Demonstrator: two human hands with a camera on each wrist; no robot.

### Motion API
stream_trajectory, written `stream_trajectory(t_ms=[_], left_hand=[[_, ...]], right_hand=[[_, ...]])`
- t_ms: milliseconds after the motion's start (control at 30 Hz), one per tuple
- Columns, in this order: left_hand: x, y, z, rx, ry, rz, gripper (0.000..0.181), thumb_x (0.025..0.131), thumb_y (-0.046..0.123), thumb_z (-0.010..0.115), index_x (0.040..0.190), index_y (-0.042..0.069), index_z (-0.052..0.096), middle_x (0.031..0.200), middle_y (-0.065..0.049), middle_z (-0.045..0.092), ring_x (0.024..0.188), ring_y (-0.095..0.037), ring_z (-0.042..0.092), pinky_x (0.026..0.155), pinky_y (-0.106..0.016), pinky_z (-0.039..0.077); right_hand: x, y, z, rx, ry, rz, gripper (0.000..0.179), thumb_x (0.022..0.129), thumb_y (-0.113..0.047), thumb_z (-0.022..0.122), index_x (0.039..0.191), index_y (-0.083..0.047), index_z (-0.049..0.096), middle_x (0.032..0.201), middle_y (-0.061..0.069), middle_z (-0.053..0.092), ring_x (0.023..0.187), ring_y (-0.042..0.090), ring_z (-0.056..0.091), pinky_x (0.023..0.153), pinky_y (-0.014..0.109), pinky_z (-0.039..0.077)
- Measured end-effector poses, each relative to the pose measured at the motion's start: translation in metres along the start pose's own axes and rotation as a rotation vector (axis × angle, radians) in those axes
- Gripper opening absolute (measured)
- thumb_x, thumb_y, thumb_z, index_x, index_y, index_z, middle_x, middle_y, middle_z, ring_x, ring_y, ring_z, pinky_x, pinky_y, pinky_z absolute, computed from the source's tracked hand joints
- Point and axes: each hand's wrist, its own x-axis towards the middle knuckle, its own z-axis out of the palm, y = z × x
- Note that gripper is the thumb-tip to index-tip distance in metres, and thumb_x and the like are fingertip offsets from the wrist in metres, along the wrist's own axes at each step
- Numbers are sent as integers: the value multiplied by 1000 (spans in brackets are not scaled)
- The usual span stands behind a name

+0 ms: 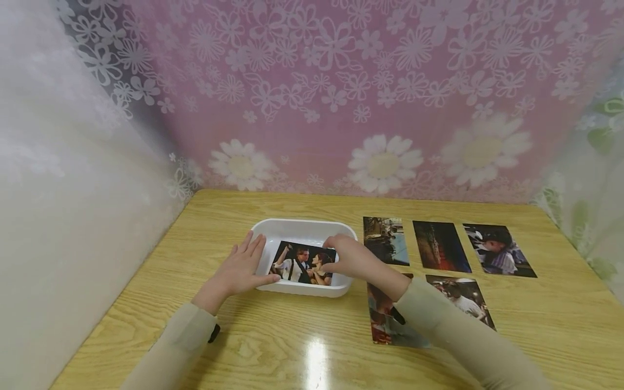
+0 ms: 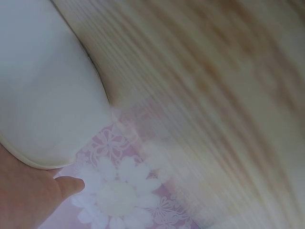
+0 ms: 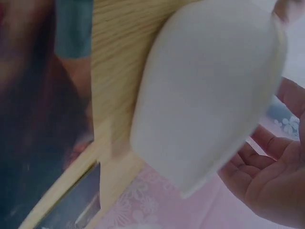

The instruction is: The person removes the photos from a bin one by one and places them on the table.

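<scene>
In the head view a white plastic tray [image 1: 302, 291] holds a photo print [image 1: 299, 264] of two people. My left hand [image 1: 244, 268] rests at the tray's left end, its straight fingers over the rim and its thumb along the front edge. Reaching in over the right end, my right hand [image 1: 348, 257] has its bent fingertips and thumb at the photo's right edge, spaced apart. The right wrist view shows this hand's loosely bent fingers [image 3: 267, 148] beyond the tray wall [image 3: 205, 95]. In the left wrist view the left thumb [image 2: 70, 185] stands below the tray rim.
Several prints lie on the wooden table [image 1: 292, 330] right of the tray: a street scene [image 1: 387, 241], a dark print [image 1: 441, 246], one with a dark hat [image 1: 498, 250], one with a white shirt [image 1: 463, 298]. Another print [image 1: 390, 330] lies partly under my right forearm. Flowered cloth [image 1: 312, 135] stands behind.
</scene>
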Motion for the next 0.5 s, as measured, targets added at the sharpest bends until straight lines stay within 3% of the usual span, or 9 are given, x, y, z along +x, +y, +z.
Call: stream_trajectory(t_ms=[300,500], left_hand=[[0,2,-1,-1,1,1,100,77,70,39,140,-3,15,145,-16,15,132,-30,-1,99,-55,15],[0,1,-1,-2,1,4,100,77,70,39,140,-4,15,144,-17,15,132,-31,-1,99,-56,15]], right_hand=[[18,1,22,-262,-169,51,70,75,-40,68,127,1,45,118,18,48,108,32,46,84,41,41],[25,-2,30,-350,-207,90,75,73,-44,69,128,-1,43,113,18,50,104,32,47,81,43,41]])
